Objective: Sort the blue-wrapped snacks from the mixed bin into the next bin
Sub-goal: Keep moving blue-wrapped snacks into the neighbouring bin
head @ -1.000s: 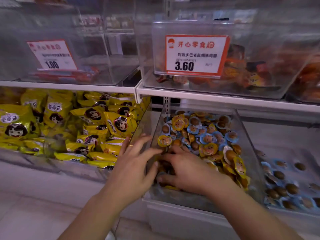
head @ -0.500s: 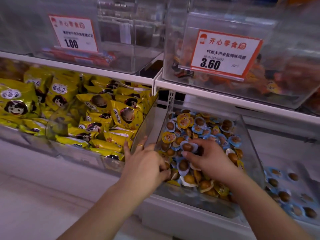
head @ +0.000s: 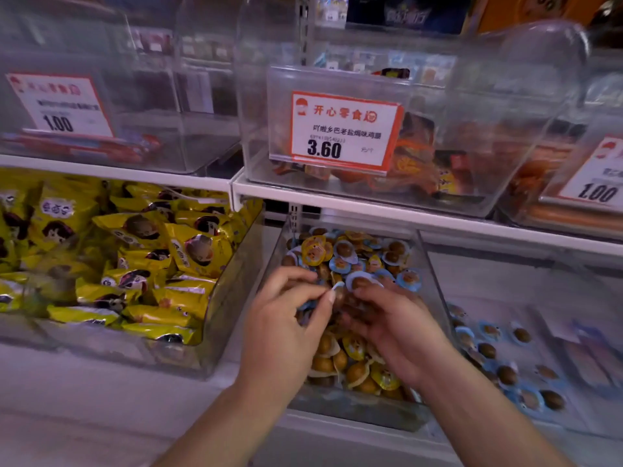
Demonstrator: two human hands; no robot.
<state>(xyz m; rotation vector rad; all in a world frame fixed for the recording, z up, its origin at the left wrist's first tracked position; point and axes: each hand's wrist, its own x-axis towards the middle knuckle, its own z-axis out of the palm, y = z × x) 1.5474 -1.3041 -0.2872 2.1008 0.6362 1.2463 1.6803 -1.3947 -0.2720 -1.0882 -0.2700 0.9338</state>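
A: Head view, then. Where are the blue-wrapped snacks (head: 409,278)?

B: Scattered through the mixed bin (head: 433,284), the clear one in the middle of the lower shelf, lying among yellow-wrapped snacks (head: 313,252) of the same round shape. More blue-wrapped ones lie in the next bin (head: 539,429), just to the right.

A: And the hands?

B: Both are over the mixed bin, close together, fingers curled. The left hand (head: 286,328) pinches the pale edge of a wrapper between thumb and forefinger. The right hand (head: 387,321) is bent over the pile with a blue-wrapped snack (head: 360,282) at its fingertips; more small pieces seem bunched between the two hands, but blur keeps me from telling how many, or whose grip they are in.

A: What lies around that?

B: To the left, another clear bin (head: 232,298) is heaped with yellow packets (head: 199,251) printed with a cartoon face. A white shelf edge (head: 404,210) runs above. On it stands a domed clear bin (head: 505,129) of orange-wrapped goods, carrying a price card (head: 344,133) reading 3.60. Further left a second card (head: 60,106) reads 1.00, and a third (head: 593,176), cut off at the right edge, also reads 1.00.
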